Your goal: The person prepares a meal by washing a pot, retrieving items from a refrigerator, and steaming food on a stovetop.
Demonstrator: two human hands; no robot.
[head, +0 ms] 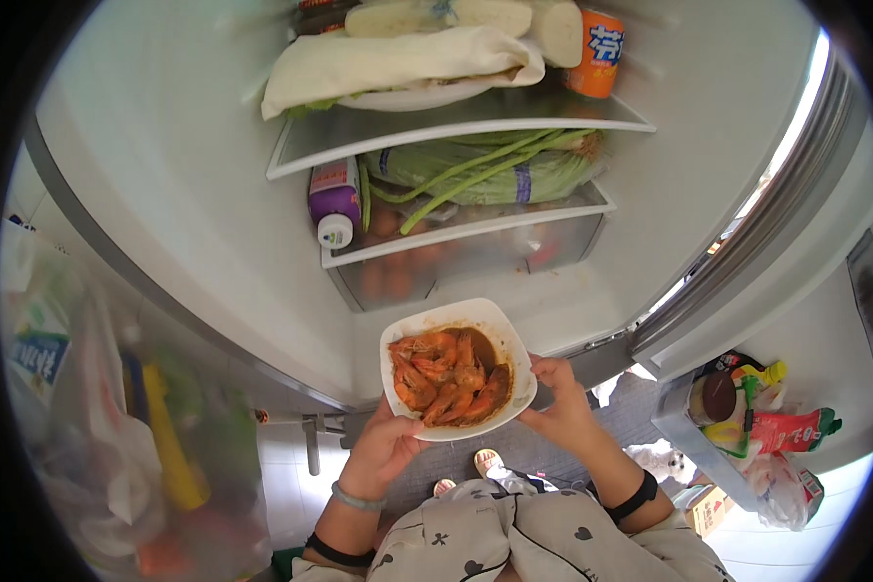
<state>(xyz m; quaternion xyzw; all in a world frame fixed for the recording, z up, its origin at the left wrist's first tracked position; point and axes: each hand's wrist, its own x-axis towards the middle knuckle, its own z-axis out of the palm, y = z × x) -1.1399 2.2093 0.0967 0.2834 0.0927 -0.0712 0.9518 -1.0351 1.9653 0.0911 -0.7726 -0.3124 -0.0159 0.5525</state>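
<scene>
Between my two hands I hold a white squarish bowl of cooked shrimp in brown sauce. My left hand grips its lower left edge, thumb on the rim. On the right side, my right hand pinches the rim with the fingertips. The bowl is in front of the open refrigerator's lower part. Beyond it, a frosted drawer with round brownish things showing through sits under a glass shelf.
A purple bottle and bagged green vegetables lie on the lower shelf. Above are a cloth-covered dish and an orange can. Condiments fill the door rack at right. A white dog is on the floor.
</scene>
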